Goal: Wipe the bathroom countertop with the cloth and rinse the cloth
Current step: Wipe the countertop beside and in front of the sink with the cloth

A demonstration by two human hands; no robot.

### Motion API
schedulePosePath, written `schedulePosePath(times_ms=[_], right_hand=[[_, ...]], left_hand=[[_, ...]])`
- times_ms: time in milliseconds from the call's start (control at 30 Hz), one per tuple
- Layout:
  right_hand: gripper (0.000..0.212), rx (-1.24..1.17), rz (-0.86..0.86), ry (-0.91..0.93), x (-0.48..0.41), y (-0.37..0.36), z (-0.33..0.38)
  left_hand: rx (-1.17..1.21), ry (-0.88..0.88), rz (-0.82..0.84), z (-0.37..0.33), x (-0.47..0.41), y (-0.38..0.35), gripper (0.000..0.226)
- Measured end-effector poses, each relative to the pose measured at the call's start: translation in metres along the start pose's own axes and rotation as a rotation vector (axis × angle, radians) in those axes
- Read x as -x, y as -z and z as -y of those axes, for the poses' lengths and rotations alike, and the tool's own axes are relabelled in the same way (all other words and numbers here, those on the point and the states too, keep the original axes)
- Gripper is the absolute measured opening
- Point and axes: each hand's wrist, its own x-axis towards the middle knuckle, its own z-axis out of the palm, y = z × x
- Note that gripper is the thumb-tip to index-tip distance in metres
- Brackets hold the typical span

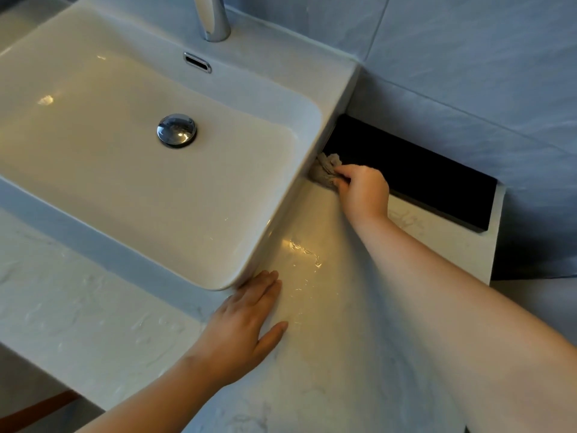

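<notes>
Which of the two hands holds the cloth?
The right hand grips the cloth beside the sink; the left hand lies flat, holding nothing.

A home bathroom: a white ceramic basin (131, 157) with chrome drain plug (176, 130) and tap (212, 18) sits on a pale marbled bench (327, 354), backed by large grey-blue wall tiles (468, 73)

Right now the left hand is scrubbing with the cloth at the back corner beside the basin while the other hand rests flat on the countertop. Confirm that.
Not quite: the head view shows the right hand gripping the cloth at the back corner beside the basin. The left hand is the one resting flat on the countertop.
</notes>
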Motion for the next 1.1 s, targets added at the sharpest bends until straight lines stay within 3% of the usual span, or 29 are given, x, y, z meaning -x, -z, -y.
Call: schedulePosePath(times_ms=[133,433,633,833,1100], right_hand=[[0.026,-0.151,-0.054,-0.062,0.02,-0.017,0.0],[0.025,-0.155,0.022,0.122,0.1,-0.021,0.012],[0.024,-0.147,0.067,0.178,0.147,-0.023,0.022],[0.023,-0.248,0.246,0.133,0.182,0.002,0.034],[0.023,-0.115,-0.038,0.005,0.122,0.04,0.008]], left_hand=[[-0.097,-0.03,0.033,0.002,0.002,0.0,0.062],[0.093,-0.038,0.021,0.018,0.025,0.004,0.066],[0.031,-0.014,-0.016,0.034,0.044,0.004,0.056],[-0.009,-0.042,0.001,0.038,0.049,0.002,0.063],[0.017,-0.058,-0.039,0.036,0.049,0.001,0.069]])
